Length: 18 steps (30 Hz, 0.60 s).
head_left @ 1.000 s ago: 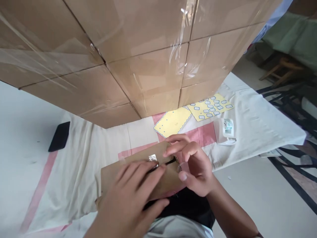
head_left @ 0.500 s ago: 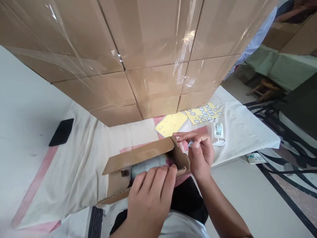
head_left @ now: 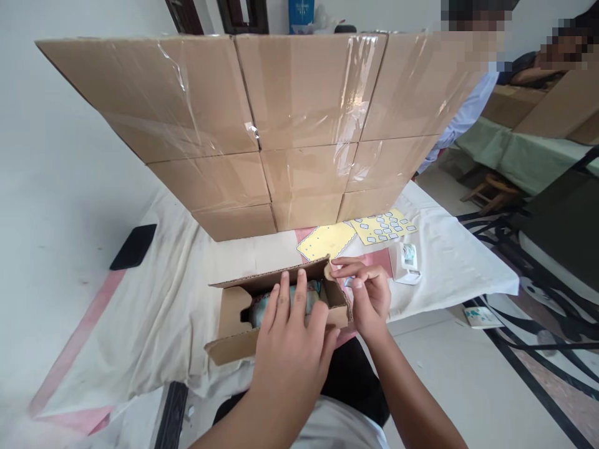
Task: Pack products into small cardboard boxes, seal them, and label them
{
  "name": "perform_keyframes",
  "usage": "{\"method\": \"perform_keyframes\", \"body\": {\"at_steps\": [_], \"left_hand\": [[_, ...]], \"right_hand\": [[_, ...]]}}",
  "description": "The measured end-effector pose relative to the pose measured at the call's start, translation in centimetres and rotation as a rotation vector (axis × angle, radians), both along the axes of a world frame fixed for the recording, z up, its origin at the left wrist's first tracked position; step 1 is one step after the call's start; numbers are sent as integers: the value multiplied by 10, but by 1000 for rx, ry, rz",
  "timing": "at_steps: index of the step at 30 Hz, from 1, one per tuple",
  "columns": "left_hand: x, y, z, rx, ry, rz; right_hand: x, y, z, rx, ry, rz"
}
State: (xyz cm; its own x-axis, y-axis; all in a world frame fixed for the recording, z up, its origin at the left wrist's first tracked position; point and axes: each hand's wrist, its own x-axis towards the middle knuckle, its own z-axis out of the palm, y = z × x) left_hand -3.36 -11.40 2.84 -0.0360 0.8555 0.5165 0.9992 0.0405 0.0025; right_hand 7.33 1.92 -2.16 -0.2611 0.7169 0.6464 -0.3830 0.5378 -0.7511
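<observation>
An open cardboard box (head_left: 233, 357) lies in front of me, its long flaps raised. Inside is a rounded, floral-patterned object (head_left: 260, 305), possibly in clear wrap; its kind is hard to tell. My left hand (head_left: 294, 340) reaches over the near wall with fingers spread, the fingertips across the object and the far flap. At the box's right end, my right hand (head_left: 373, 294) pinches a small blue-edged sticker (head_left: 348, 282) between thumb and fingers. Its index finger touches a small end flap. Two yellow sticker sheets (head_left: 327, 242) lie behind the box.
A taped stack of cardboard boxes (head_left: 304, 112) rises behind the work area. To the right stands a white tape dispenser (head_left: 405, 263). A black phone-like slab (head_left: 133, 247) lies on the left of the cloth-covered table (head_left: 154, 312). Another person's sleeve (head_left: 461, 125) shows behind the stack.
My view has tilted up. My left fingers have gone from curled over the near edge to stretched across the object and far flap. That flap has swung back, uncovering more of the inside.
</observation>
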Motion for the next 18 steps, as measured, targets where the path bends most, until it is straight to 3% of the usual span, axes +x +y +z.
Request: {"method": "perform_keyframes", "body": {"at_steps": [4, 8, 10, 15, 18], "left_hand": [[3, -6, 1, 104, -31, -63], [5, -9, -2, 134, -104, -126], [0, -5, -8, 166, -95, -100], [-16, 14, -20, 204, -82, 170], [-19, 14, -22, 183, -166, 150]], "right_hand": [[7, 4, -8, 143, -206, -4], [5, 2, -17, 94, -332, 39], [0, -1, -20, 34, -274, 19], [-13, -7, -15, -156, -7, -187], [-12, -12, -4, -124, 11, -189]]}}
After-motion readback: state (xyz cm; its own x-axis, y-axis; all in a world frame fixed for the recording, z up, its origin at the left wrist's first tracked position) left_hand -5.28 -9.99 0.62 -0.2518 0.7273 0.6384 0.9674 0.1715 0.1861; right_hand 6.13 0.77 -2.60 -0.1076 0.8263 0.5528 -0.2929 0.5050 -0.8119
